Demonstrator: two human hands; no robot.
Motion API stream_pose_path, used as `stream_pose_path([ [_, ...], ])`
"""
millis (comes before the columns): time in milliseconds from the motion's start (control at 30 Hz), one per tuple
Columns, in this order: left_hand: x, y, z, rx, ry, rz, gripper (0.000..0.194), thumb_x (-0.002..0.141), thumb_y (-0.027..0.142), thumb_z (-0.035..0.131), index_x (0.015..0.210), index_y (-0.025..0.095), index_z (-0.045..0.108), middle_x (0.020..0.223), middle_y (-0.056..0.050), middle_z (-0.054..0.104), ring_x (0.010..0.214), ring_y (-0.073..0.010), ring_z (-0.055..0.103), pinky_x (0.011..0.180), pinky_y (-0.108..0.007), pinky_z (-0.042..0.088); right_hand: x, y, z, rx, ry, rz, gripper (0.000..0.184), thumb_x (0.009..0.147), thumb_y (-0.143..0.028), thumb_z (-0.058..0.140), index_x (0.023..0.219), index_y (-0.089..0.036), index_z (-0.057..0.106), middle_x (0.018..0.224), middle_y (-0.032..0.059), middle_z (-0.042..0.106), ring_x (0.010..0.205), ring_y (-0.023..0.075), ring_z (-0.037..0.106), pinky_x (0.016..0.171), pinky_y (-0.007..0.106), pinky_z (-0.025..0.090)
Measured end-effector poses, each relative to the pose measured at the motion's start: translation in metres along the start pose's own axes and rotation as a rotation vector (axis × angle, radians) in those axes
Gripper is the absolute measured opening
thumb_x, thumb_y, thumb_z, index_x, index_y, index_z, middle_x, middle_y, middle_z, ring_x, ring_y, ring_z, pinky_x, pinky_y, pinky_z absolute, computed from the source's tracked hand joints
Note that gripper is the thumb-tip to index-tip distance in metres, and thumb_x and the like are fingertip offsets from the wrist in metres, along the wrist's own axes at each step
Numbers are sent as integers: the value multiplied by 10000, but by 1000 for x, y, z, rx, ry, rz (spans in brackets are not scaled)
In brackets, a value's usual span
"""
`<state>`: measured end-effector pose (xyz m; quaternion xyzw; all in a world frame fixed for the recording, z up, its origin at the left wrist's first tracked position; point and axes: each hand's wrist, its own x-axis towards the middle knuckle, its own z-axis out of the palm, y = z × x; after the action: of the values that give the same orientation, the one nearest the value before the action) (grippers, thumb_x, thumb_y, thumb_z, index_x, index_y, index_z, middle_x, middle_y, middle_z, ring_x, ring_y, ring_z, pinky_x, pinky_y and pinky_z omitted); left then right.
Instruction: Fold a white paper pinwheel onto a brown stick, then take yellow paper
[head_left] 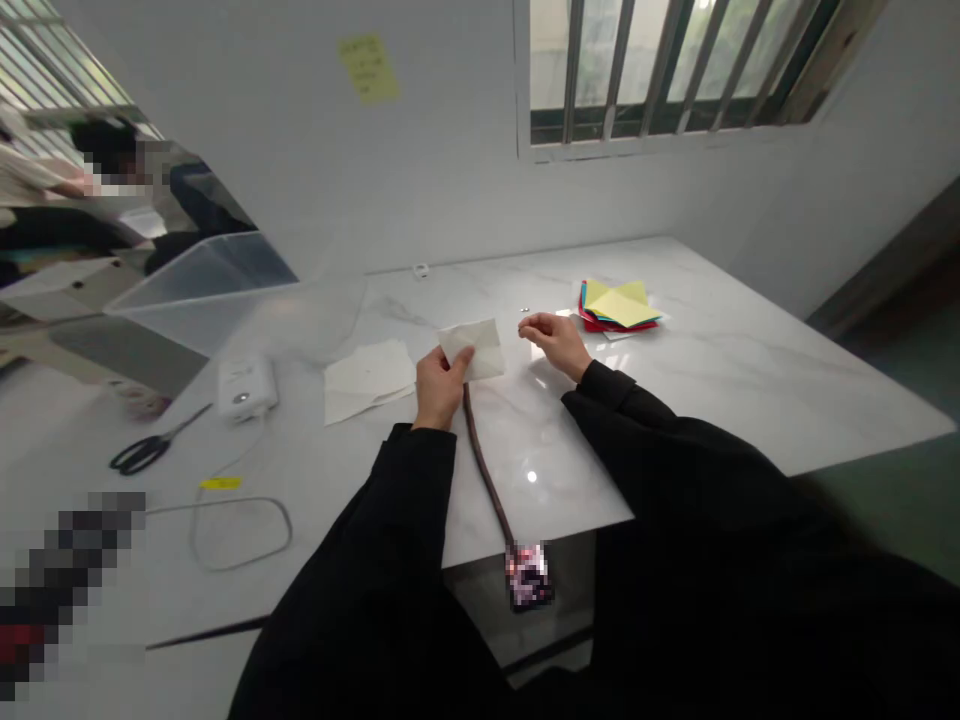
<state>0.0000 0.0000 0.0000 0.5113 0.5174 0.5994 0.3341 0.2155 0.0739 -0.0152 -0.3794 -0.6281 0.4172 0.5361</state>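
Note:
My left hand [439,385] pinches a small folded white paper [475,348] by its lower left corner and holds it just above the white marble table [735,370]. My right hand [553,341] hovers right of the paper with fingers loosely curled, holding nothing. A dark cord [486,470] runs from under my left hand toward the table's near edge. Both my sleeves are black.
More white paper sheets [367,378] lie left of my left hand. A stack of coloured paper [619,306] sits at the far right. A white device [246,387], black scissors [148,450], a clear plastic bin [202,285] and a cable loop [240,530] lie left. Another person sits far left.

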Motion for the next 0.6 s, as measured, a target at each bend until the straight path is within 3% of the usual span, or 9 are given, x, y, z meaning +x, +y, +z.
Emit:
stream_pose_path([
  [133,1,-3,-1,16,-3,7,530,759,548,814,1051,107,793,997,-136,802,886,-282,730,815,-369,568,-13,-25,17,48,-43,-94,218,849,-385,734,932,-184,741,913,48,766,855,171,694,808,312,538],
  [300,0,-3,1,43,8,0,487,757,524,810,1003,104,801,951,-123,806,844,-270,727,773,-350,563,-26,-43,28,-141,-54,-171,128,925,-328,699,944,-211,746,893,33,744,833,178,664,776,321,530],
  [467,-5,2,5,-4,8,1,497,732,527,834,996,108,809,861,-95,793,822,-266,722,730,-331,557,-33,-47,33,-388,-80,-348,55,932,-256,735,903,-253,781,975,52,678,1010,230,606,983,411,488],
  [600,-8,4,9,-14,17,4,505,731,535,833,991,103,806,852,-92,788,803,-255,714,712,-318,549,-32,-40,34,-440,-54,-365,68,938,-254,749,903,-265,805,981,60,620,1015,237,577,1015,432,464],
])
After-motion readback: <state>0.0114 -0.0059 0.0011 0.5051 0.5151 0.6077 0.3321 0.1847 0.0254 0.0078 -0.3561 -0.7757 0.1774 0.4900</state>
